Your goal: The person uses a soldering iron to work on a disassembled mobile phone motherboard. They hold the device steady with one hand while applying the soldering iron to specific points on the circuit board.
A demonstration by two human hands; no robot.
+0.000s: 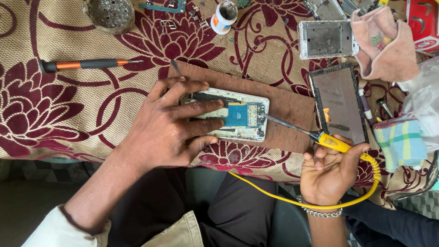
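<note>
Beige cloth with maroon flowers [55, 41] covering the table. On it: brown board [286, 107] mid-frame, orange-black screwdriver [84, 64] upper left, small white jar [224, 17] top centre, dark phone screen [338, 103] right.

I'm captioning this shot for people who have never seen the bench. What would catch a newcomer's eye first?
At the centre, the left hand presses an opened phone with a blue circuit board onto a brown board. From the right, the right hand holds a yellow-handled soldering iron with its tip at the phone's edge, its yellow cord looping below. All around lies a tan cloth with maroon flowers.
</note>
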